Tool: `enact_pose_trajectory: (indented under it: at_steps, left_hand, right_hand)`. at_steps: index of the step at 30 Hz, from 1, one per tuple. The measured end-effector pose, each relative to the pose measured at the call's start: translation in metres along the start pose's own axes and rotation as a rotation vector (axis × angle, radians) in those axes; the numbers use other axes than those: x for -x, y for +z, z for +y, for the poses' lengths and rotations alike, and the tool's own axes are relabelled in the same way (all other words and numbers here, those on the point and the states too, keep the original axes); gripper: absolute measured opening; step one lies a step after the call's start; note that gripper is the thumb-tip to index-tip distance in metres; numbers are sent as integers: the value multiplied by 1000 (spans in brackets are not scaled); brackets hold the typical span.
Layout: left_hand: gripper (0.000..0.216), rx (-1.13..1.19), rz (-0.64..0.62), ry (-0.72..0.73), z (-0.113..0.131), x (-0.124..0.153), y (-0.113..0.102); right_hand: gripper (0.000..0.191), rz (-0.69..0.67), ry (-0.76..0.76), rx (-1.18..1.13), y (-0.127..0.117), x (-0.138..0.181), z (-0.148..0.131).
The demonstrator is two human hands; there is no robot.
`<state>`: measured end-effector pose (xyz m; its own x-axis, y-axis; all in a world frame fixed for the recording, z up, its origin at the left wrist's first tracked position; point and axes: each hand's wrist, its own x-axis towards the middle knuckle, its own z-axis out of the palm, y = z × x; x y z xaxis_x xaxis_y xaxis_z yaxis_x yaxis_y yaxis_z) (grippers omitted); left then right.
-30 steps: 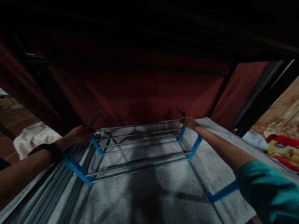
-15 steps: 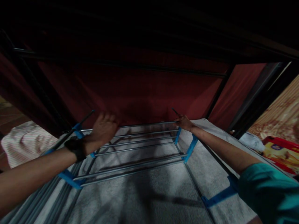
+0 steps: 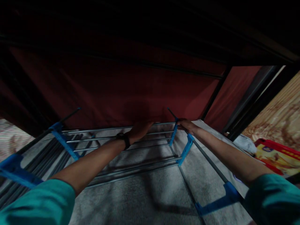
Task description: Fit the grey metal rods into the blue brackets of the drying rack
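Observation:
A metal rack (image 3: 140,162) of thin grey bars with blue plastic joints lies inside a fabric wardrobe. My left hand (image 3: 140,128) reaches far forward and rests on the rack's rear bar near the dark red back cloth (image 3: 122,90); its fingers curl down, and a black watch sits on that wrist. My right hand (image 3: 185,124) is closed on the rear right blue joint (image 3: 175,131), where a thin rod sticks upward.
Grey cloth (image 3: 152,200) covers the floor under the rack. Black frame poles (image 3: 214,92) stand at the back right corner. A red and yellow box (image 3: 274,154) lies outside at the right. Loose grey bars (image 3: 44,159) lie at the left.
My left hand left the rear left corner and swept right along the back bar to near the middle. My right hand stayed at the rear right joint. The view shifted left.

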<state>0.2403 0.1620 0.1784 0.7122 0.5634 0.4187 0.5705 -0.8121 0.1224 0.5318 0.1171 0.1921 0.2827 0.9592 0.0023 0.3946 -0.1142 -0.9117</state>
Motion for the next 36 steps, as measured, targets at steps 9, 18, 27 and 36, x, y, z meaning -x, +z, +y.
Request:
enact_pose_trajectory:
  at_steps: [9,18,27,36]
  left_hand:
    - [37,-16,14,4,4,1,-1]
    - [42,-66,-6,-28,3,6,5]
    - [53,-105,-15,-36,0,4,0]
    - [54,-165,-41,-47,5,6,-9]
  right_hand:
    - [54,-85,-113,-16,0,-4,11]
    - [31,-130,-133,118,-1,-14,23]
    - [38,-83,-172,114,0,-16,23]
    - [48,-43,-243,182,2,0,8]
